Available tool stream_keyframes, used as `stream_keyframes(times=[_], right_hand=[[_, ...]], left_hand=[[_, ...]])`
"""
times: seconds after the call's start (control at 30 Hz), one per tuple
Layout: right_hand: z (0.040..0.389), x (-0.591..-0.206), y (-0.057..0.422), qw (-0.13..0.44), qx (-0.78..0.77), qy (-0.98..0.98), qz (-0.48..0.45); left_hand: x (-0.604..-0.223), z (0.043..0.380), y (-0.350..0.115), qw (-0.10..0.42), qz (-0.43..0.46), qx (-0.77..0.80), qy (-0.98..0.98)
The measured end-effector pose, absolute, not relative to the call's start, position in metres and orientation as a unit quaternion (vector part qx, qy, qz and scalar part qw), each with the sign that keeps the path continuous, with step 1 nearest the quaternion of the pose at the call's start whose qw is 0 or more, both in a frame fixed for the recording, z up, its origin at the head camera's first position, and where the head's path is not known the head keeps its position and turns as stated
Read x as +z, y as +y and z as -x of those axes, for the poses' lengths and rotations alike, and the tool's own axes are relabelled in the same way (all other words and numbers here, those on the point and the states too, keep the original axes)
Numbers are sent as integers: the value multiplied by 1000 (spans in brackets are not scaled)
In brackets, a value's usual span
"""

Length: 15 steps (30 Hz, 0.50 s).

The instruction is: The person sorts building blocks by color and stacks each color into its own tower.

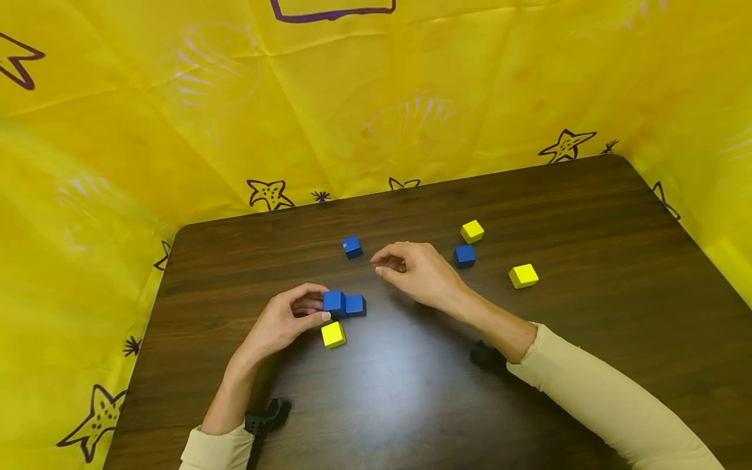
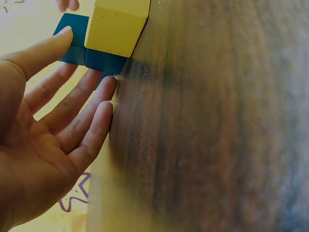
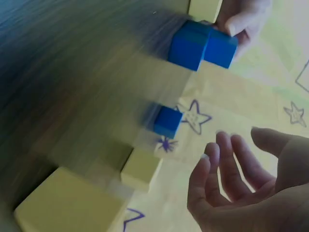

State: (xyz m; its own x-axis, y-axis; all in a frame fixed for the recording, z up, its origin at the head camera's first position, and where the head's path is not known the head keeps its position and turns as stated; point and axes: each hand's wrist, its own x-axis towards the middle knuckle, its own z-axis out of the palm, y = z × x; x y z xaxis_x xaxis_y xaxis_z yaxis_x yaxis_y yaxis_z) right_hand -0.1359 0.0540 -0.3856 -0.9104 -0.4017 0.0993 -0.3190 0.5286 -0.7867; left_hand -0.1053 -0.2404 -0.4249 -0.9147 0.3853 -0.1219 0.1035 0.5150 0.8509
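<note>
Head view is showing me the left hand [image 1: 279,322] pinching the upper blue cube [image 1: 333,300], just beyond a yellow cube [image 1: 333,335], while the right hand [image 1: 427,275] is hovering, released, above the table [image 1: 587,222].

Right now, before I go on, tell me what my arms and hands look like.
Your left hand and right hand are bare, with no gloves. You wear long pale beige sleeves: the left sleeve and right sleeve both look plain, ending short of the wrists. A black device shows at the left forearm and another dark device at the right, partly hidden.
</note>
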Motion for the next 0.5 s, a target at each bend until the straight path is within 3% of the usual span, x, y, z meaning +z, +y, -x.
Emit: stream_keyframes(times=[0.5], right_hand=[[148, -380, 102, 42, -448, 872, 193]], left_hand=[[-424, 102, -240, 145, -136, 473, 858]])
